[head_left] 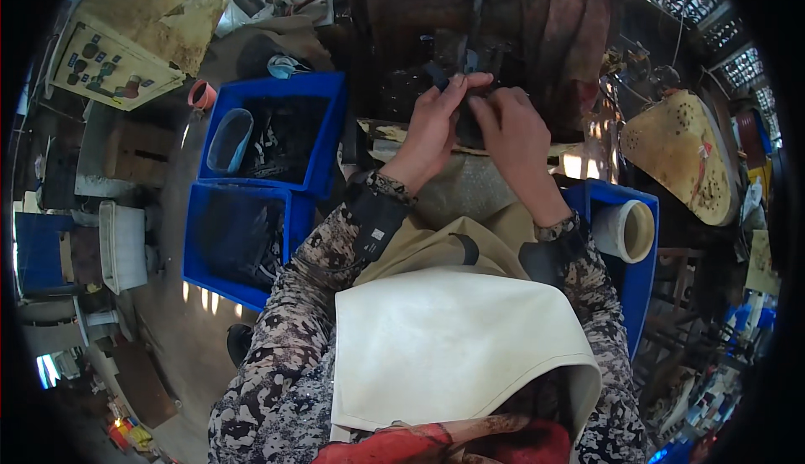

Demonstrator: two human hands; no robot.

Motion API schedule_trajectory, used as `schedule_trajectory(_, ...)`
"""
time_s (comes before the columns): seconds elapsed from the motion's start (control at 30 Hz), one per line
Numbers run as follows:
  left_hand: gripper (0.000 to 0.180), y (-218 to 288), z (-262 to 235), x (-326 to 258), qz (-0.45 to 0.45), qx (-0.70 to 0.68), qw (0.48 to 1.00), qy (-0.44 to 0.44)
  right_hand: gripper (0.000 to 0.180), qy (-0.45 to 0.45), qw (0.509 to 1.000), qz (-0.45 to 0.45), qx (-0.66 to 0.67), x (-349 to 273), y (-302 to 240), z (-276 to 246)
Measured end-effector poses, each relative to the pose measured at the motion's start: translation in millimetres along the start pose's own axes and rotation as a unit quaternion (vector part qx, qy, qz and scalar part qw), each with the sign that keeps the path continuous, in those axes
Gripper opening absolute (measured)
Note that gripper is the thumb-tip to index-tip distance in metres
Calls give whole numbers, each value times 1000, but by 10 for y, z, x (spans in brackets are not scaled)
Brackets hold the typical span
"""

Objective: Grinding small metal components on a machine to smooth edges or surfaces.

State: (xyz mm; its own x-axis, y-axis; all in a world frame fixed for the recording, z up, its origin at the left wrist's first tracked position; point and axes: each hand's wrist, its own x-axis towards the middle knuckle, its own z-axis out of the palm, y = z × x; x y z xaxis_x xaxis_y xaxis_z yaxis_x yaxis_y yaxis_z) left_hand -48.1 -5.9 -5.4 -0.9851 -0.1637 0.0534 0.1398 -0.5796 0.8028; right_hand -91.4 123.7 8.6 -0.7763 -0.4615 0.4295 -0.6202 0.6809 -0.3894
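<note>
My left hand (430, 132) is closed, its thumb and index finger pinched together beside a small grey metal piece (471, 61) at the foot of an upright metal rod (479, 2). What lies between those fingers is too small to name. Close by on the right, my right hand (513, 128) has its fingers curled inward and pointing at the left hand; whatever they grip is hidden beneath them. Both hands are over the front edge of a dark, wet-looking work surface (402, 86). A worn pale wooden strip (387, 132) runs along that edge below my wrists.
Two blue bins (194, 233) with dark metal pieces stand at my left; the far one holds a clear oval container (230, 141). At my right a blue bin (641, 296) holds a white bucket (625, 231). A control box (109, 65) with knobs stands far left. A white apron (453, 338) covers my lap.
</note>
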Motion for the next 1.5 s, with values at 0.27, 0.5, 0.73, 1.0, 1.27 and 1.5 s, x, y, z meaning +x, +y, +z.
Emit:
schedule_trajectory(0.27, 38, 32, -157, 168, 10, 69, 997, 29, 17, -111, 843, 163, 501, 304, 249, 385)
schedule_trajectory(0.5, 44, -124, -1248, 422, 44, 495, 853, 156, 35, 62, 979, 136, 140, 1520, 663, 368)
schedule_trajectory(0.73, 50, -55, -1190, 457, -53, 444, 876, 180, 48, 65, 994, 24, -88, 2225, 541, 636)
schedule_trajectory(1.0, 22, 53, -1508, 565, -225, 191, 941, 166, 34, 54, 991, -13, -123, 2363, 686, 830)
schedule_trajectory(1.27, 34, 146, -1496, 521, -169, 136, 965, 149, 38, 43, 990, -27, -131, 2452, 800, 894)
schedule_trajectory(1.5, 42, 176, -1270, 435, -59, 286, 943, 159, 35, 37, 992, -29, -115, 2442, 1002, 782)
